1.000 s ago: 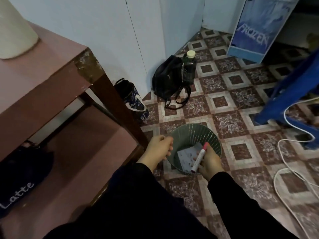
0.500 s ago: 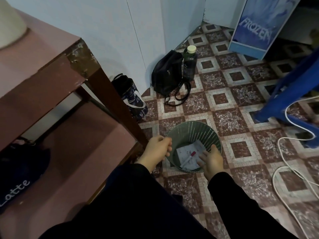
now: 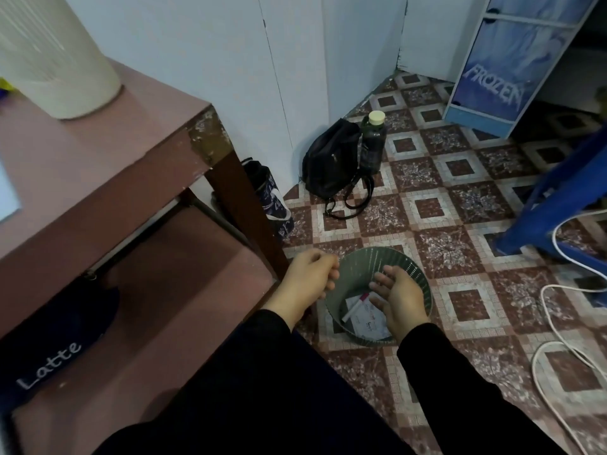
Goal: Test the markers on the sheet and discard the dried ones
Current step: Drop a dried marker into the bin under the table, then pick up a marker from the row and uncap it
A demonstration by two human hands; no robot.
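Down on the tiled floor (image 3: 460,244), just right of the table leg, a green slatted bin (image 3: 361,256) holds the marker (image 3: 354,308). It lies slanted on a scrap of printed paper (image 3: 366,320) at the bottom, pink end toward the far side. The right hand (image 3: 399,297) hangs over the bin's mouth, fingers spread and relaxed, holding nothing. The left hand (image 3: 308,277) sits beside the near-left rim with fingers loosely curled, and nothing shows in it.

The discard looks done, so the likely slip is on the way out. The bin seems light, and a sleeve or wrist catching its rim could tip it and roll the marker across the tiles. The table's corner is close above the left arm, so rising quickly could bump it.

A reddish-brown table (image 3: 98,178) fills the left, with a cream ribbed cylinder (image 3: 59,60) on top and a white corner (image 3: 8,192) at the edge that may be the test sheet. On its lower shelf sits a dark bag (image 3: 56,339) lettered "Latte". A black backpack (image 3: 331,162) and a dark bottle (image 3: 372,142) stand against the far wall, and a blue "Frozen" drawer unit (image 3: 492,70) stands far right.
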